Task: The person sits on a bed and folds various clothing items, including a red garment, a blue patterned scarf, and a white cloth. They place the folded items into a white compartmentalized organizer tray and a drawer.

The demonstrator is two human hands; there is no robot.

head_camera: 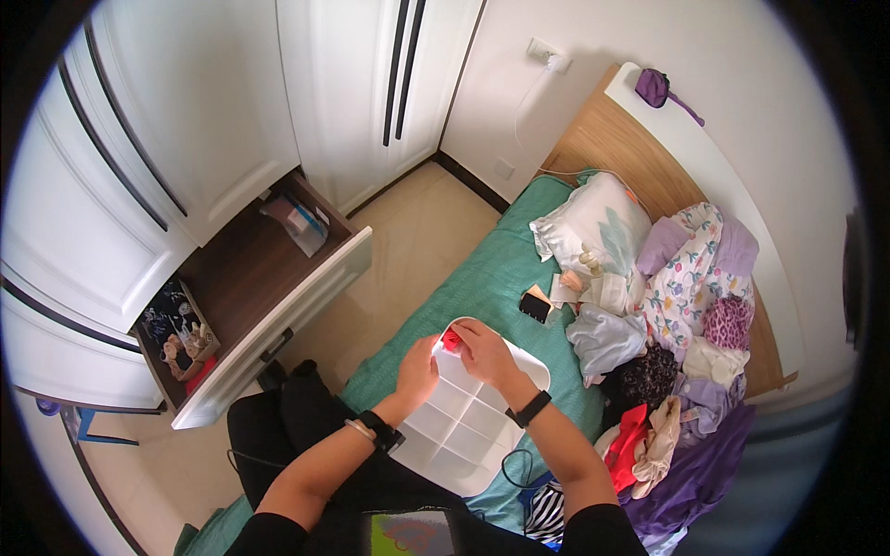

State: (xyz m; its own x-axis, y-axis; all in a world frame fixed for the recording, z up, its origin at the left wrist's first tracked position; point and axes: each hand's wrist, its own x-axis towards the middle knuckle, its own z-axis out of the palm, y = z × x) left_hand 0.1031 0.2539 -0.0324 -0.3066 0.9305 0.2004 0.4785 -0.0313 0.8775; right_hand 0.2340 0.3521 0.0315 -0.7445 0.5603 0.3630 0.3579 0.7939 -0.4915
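Note:
A white plastic organizer box [464, 410] divided into several compartments lies across my lap and the bed. My left hand [417, 372] grips its far left corner, fingers along the outer wall. Inside the far compartment sits a small folded red cloth [451, 339], and my right hand [484, 351] pinches it from above. My fingers partly cover this cloth. The nearer compartments that show hold nothing.
Clothes, including a red garment [627, 445] and a purple cloth [695, 486], are heaped on the green bedsheet [445, 292] at right. A pillow [598, 222] rests by the headboard [626, 139]. At left, a wardrobe drawer [278, 326] stands pulled out, holding a plastic bag [299, 222] and a divided bin [177, 313].

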